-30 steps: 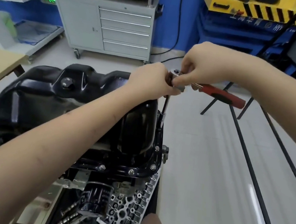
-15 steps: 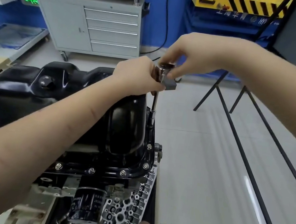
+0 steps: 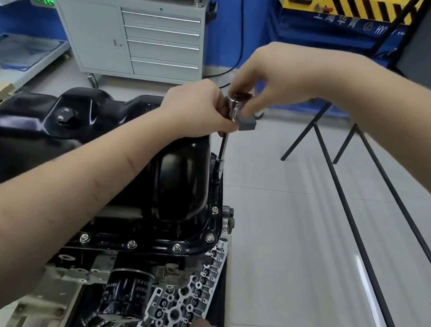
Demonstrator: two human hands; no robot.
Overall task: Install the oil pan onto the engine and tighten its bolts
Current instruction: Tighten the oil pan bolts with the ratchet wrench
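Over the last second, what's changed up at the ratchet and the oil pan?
The ratchet swung round: its red handle, which pointed right a second ago, is now out of sight, with only the head and a grey block showing. The right hand keeps its grip on the head; the left hand still holds the extension bar just below. The socket stays on the same flange bolt, and the oil pan has not shifted.

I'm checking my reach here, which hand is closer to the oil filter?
Left. The left hand grips the extension bar over the oil pan, above the oil filter. The right hand pinches the tool's top, higher and farther away.
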